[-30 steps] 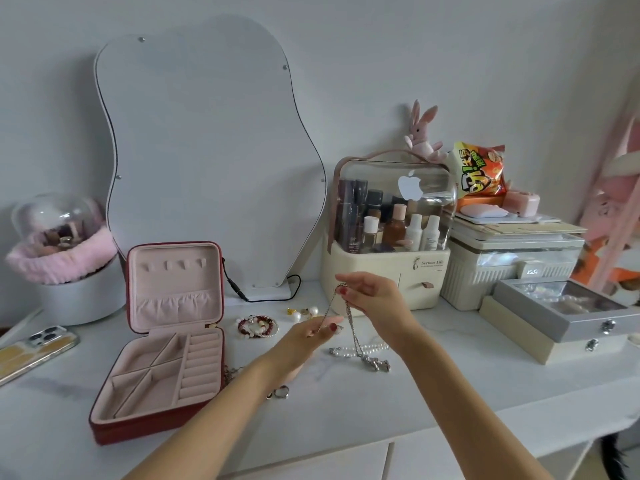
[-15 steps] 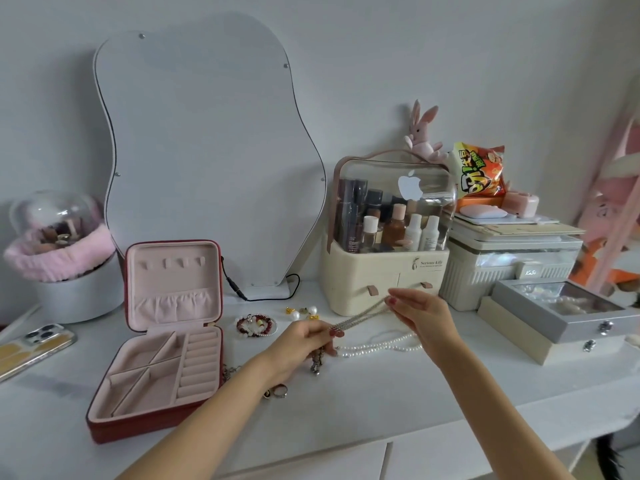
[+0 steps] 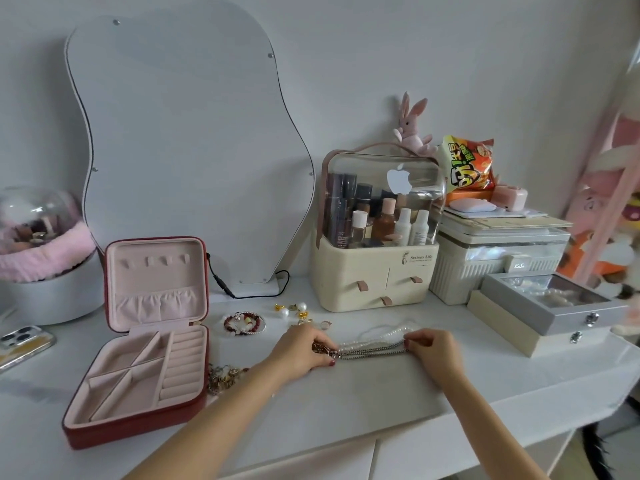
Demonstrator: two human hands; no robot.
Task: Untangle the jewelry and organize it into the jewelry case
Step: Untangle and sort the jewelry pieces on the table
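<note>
Head view: one open red jewelry case [image 3: 145, 344] lies lid-up, its compartments unfilled, ready to receive pieces. Right of the case, the left hand [image 3: 298, 351] and right hand [image 3: 433, 353] each pinch an end of one silver chain necklace [image 3: 372, 350], apparently stretching it flat on the white tabletop [image 3: 346, 403] for untangling, one pearl strand [image 3: 388, 332] just behind it.

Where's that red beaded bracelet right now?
The red beaded bracelet lies on the white tabletop, just right of the open jewelry case.
</note>
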